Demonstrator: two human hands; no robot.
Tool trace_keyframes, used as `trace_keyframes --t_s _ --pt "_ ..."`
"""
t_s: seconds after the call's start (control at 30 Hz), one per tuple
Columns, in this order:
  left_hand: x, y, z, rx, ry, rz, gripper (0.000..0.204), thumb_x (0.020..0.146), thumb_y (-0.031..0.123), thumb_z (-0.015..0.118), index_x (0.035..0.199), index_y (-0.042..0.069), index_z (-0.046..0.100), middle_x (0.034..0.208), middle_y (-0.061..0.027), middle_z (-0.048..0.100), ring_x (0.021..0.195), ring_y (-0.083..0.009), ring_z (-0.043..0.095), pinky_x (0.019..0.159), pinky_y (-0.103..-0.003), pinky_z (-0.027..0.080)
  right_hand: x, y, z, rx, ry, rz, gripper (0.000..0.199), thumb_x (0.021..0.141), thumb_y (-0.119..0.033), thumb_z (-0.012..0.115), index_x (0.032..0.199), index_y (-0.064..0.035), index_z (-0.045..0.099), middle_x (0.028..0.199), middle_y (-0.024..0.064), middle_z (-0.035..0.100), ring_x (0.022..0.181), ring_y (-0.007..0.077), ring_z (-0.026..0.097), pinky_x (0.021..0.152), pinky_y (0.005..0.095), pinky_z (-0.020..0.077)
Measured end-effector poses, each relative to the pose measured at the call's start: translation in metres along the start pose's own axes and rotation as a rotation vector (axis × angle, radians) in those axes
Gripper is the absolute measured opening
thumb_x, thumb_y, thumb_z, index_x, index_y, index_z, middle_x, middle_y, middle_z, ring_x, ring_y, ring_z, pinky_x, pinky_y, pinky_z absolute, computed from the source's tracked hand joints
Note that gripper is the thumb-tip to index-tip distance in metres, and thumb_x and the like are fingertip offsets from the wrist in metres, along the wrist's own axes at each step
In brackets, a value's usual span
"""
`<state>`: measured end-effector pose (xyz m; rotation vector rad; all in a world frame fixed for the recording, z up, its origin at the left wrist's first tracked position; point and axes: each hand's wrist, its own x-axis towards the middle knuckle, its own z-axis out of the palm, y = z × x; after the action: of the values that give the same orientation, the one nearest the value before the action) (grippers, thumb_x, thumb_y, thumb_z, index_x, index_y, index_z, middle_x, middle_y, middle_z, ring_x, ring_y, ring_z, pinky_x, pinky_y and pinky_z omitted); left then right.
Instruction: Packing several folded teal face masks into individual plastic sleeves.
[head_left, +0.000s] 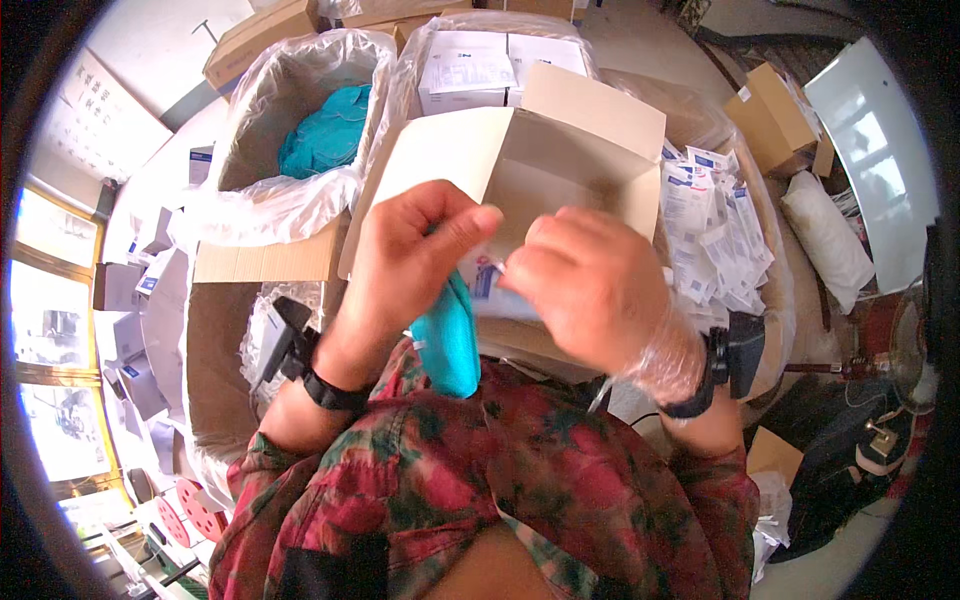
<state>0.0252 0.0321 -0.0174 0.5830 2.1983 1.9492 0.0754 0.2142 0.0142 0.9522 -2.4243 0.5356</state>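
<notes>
My left hand (415, 255) is closed, thumb against the fingers, around the upper end of a teal folded face mask (447, 345). The mask hangs below the palm toward my lap. Close by on the right, my right hand (590, 285) is curled tight and slightly blurred, with a small white bit at its fingertips that I cannot make out. Between and below the hands shows a white packet (485, 285) with blue and red print; whether it is held or lying down, I cannot tell. Behind both hands stands an open carton (430, 150) with raised flaps.
A plastic-lined box (280, 210) at the back left holds more teal masks (330, 130). On the right, many white packets (715, 225) fill another lined box. White cartons (465, 70) stand at the back. A white sack (828, 240) lies far right.
</notes>
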Motion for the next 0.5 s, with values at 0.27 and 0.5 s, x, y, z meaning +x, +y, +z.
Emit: trace_keyframes --t_s 0.27,0.5 --pt "0.032 -0.061 -0.038 0.467 0.261 0.068 0.022 0.087 0.018 0.065 0.073 0.002 0.059 0.064 -0.0045 0.059 0.059 -0.0096 0.05 0.054 -0.028 0.041 -0.015 -0.032 -0.031 0.125 0.012 -0.031 0.015 0.068 -0.017 0.065 0.081 -0.0113 0.059 0.074 0.0026 0.05 0.069 0.0214 0.053 0.059 0.0339 0.0427" --pt "0.013 -0.034 -0.047 0.687 0.046 0.2 0.02 0.078 0.019 0.071 0.095 0.009 0.066 0.081 -0.0094 0.064 0.071 -0.0256 0.064 0.064 -0.036 0.05 -0.014 -0.007 -0.046 0.111 0.002 0.258 0.012 0.073 0.004 0.068 0.084 -0.0003 0.064 0.076 0.0114 0.06 0.064 0.0252 0.057 0.057 0.0318 0.0462"
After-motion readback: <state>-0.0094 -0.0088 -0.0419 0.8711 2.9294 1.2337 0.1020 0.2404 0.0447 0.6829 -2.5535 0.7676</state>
